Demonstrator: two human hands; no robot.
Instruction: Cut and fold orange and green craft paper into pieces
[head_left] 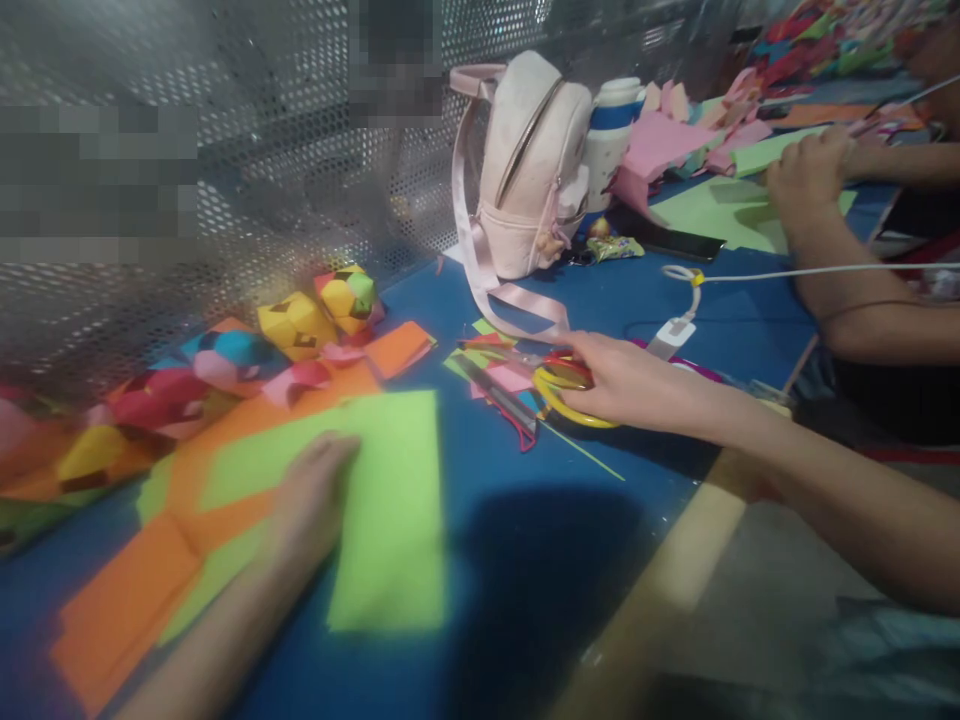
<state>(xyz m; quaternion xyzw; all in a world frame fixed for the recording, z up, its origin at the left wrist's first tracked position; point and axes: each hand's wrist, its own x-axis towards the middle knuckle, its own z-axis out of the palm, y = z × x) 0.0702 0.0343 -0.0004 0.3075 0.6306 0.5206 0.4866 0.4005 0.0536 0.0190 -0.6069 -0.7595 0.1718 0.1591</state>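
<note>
My left hand [311, 490], slightly blurred, is closed at the edge of a bright green paper [390, 510] over the blue table. More green and orange paper [127, 600] lies beneath and beside it. Farther right, my right hand [619, 380] grips the scissors [574, 395] by yellow and red handles, with the blades pointing left. Under the blades is a small heap of coloured paper scraps [511, 377]. A cutter-like tool with a red end [517, 420] lies there too. The fingertips of my right hand are partly hidden by the handles.
Folded paper balls [296, 325] line the perforated metal panel [285, 190] at the left. A pale pink backpack [525, 170], a bottle [611, 140] and a phone [686, 243] stand or lie behind. A white cable [787, 272] crosses towards another person's arms [832, 240] at right.
</note>
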